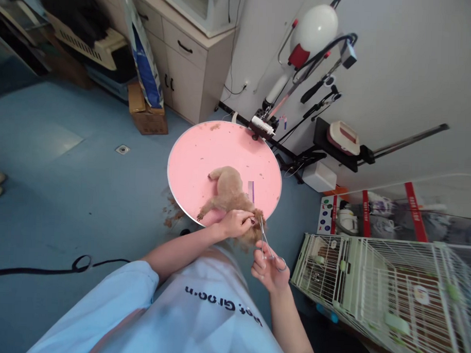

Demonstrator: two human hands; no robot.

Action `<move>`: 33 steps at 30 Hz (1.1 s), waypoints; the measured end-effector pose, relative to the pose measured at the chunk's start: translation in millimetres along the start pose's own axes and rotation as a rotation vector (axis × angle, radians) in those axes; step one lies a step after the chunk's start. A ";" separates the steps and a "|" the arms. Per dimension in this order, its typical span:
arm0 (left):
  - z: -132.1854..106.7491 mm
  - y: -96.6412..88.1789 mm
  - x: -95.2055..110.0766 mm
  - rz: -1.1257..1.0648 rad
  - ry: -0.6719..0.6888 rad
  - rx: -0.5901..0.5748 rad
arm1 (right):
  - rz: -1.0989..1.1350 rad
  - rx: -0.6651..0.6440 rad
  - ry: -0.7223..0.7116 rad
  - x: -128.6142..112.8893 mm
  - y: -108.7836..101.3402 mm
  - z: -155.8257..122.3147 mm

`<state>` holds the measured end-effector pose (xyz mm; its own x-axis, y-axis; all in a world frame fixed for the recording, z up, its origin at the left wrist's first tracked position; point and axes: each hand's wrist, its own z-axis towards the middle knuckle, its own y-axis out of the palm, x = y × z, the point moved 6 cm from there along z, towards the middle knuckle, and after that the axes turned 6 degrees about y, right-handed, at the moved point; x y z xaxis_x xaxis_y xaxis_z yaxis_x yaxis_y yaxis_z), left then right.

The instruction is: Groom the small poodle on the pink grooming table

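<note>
A small tan dog (230,185) lies near the front edge of a round pink grooming table (192,154), its fluffier head toward me at the lip. My left hand (237,223) is closed on the fur of the dog's head; its fingertips are partly hidden. In my right hand (269,265) are metal grooming scissors (263,230), fingers at the handle rings. Their blades point away from me, against the head fur. Beyond the head, a grooming comb (251,190) with a purple edge lies on the tabletop.
Loose hair clumps (174,215) lie on the floor at the table's left. A white bottle (262,125) sits at the far rim beside a stand arm (280,106). Wire cages (390,285) stand at right, a cardboard box (148,114) and cabinet (185,66) at back left.
</note>
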<state>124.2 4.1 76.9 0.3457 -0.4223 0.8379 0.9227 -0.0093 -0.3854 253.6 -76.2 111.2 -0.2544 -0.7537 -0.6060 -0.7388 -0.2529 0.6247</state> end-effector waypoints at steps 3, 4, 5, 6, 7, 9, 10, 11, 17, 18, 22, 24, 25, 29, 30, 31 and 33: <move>0.3 -2.3 -1.3 -0.055 -0.004 0.011 | 0.072 -0.053 0.023 -3.3 -14.1 19.5; 0.4 -2.6 -1.6 -0.073 -0.002 0.012 | 0.087 -0.063 0.034 -2.6 -18.3 26.7; 0.5 -2.8 -1.9 -0.087 -0.003 0.013 | 0.095 -0.073 0.048 -0.8 -22.1 33.8; 0.7 -3.0 -2.5 -0.095 -0.011 0.018 | 0.098 -0.083 0.065 2.0 -25.4 40.5; 0.7 -3.4 -3.6 -0.099 -0.030 0.028 | 0.100 -0.096 0.081 5.5 -28.1 46.5; 0.1 -3.5 -8.0 -0.110 -0.103 0.056 | 0.114 -0.123 0.101 13.0 -32.6 56.2; -0.7 -3.2 -10.9 -0.125 -0.150 0.075 | 0.127 -0.134 0.104 16.4 -34.6 59.5; -1.7 -2.2 -13.8 -0.149 -0.194 0.092 | 0.142 -0.142 0.102 19.5 -36.6 61.9; -6.0 7.0 -24.5 -0.355 -0.282 0.197 | 0.182 -0.184 0.097 31.1 -50.6 53.3; -6.1 7.3 -25.6 -0.373 -0.282 0.213 | 0.161 -0.196 0.115 33.0 -52.7 47.8; -5.5 4.3 -27.4 -0.345 -0.245 0.241 | -0.014 -0.185 0.108 30.4 -54.8 18.1; -5.4 3.2 -25.8 -0.283 -0.192 0.216 | -0.121 -0.044 0.008 16.4 -53.3 4.7; -5.8 2.9 -24.9 -0.247 -0.165 0.202 | -0.173 0.036 -0.045 7.2 -50.6 -0.3; -8.0 3.9 -21.2 -0.155 -0.084 0.152 | -0.489 0.307 -0.195 -31.7 -29.2 4.5; -8.0 4.0 -20.0 -0.145 -0.063 0.144 | -0.618 0.404 -0.243 -42.4 -24.6 11.3; -7.7 4.4 -18.7 -0.141 -0.041 0.129 | -0.760 0.503 -0.293 -52.6 -19.9 19.5; -6.6 5.7 -16.5 -0.136 -0.002 0.096 | -1.030 0.603 -0.370 -67.6 -7.5 39.9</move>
<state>122.6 5.0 58.3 0.2169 -0.4216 0.8805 0.9730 0.0207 -0.2298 251.4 0.8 127.8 0.5237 -0.1299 -0.8419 -0.8416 -0.2319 -0.4878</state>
